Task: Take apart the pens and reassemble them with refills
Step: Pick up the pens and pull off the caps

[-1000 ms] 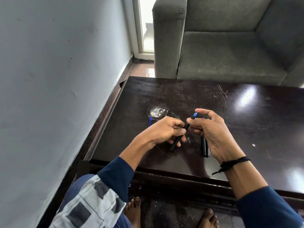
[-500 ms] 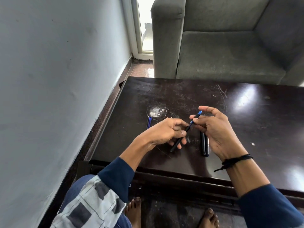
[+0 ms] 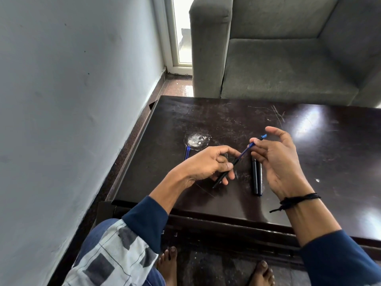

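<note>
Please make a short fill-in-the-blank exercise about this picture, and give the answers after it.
1. The left hand grips a ___ barrel.
2. The right hand pinches a ___ refill.
3. On the table lie ___ more pens.
Answers: black; blue; two.

Blue refill (image 3: 246, 152) farther out of barrel (image 3: 223, 176)

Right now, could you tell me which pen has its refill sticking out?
The black pen gripped in the left hand: a blue refill, pinched by the right hand, juts from its far end. The two pens on the table lie untouched.
</note>
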Action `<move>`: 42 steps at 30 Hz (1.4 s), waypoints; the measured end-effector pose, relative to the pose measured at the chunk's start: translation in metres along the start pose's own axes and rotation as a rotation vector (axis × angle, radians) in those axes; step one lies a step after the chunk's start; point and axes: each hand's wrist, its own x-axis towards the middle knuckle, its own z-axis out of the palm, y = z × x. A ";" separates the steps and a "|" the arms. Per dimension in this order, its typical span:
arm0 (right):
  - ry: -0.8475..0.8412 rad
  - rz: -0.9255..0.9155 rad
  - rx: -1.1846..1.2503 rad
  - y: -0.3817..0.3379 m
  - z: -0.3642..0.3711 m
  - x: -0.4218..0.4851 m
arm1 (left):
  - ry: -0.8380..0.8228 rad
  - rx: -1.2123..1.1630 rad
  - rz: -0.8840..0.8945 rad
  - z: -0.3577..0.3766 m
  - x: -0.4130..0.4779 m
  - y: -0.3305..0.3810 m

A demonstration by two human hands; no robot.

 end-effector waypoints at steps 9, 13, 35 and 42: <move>0.135 -0.109 0.044 -0.002 -0.005 0.004 | 0.009 0.014 -0.001 -0.001 -0.001 0.000; 0.145 -0.091 0.015 -0.002 -0.006 0.004 | 0.042 -0.003 0.002 -0.001 -0.001 0.001; 0.017 0.005 -0.305 0.010 0.001 0.005 | 0.014 -0.013 -0.010 -0.002 -0.001 0.002; -0.063 0.021 -0.383 0.014 0.005 0.000 | 0.055 0.000 -0.005 -0.003 -0.002 0.003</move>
